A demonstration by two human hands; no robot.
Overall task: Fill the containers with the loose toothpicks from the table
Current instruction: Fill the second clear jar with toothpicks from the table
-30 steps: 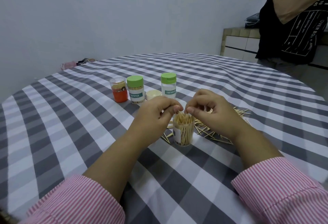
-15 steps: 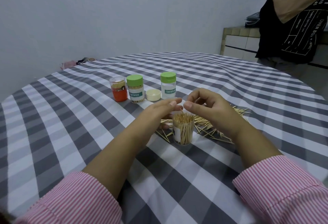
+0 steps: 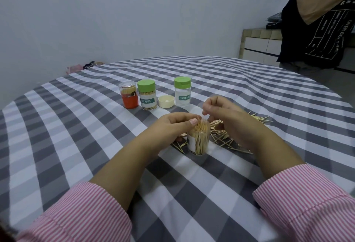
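1. The open jar (image 3: 198, 138) stands on the checked tablecloth (image 3: 76, 136) between the two hands, packed nearly to the rim with toothpicks.
2. The left hand (image 3: 172, 126) curls beside the jar with its thumb tip at the rim; whether the fingers actually clasp the jar, I cannot tell.
3. The right hand (image 3: 228, 119) hovers just above and behind the mouth, fingertips pinched together, probably on a toothpick too thin to make out.
4. To do this well, I would steady the jar, feed sticks in upright and tap the bundle level, since a full jar tips or jams easily.
5. The loose toothpicks (image 3: 230, 138) lie scattered behind and right of the jar, partly under the right hand.
6. Farther back stand an orange jar (image 3: 129, 95), two green-capped jars (image 3: 146, 95) (image 3: 182, 92), and a cream lid (image 3: 166, 101).
7. A second person (image 3: 317, 30) stands at the far right, well clear.
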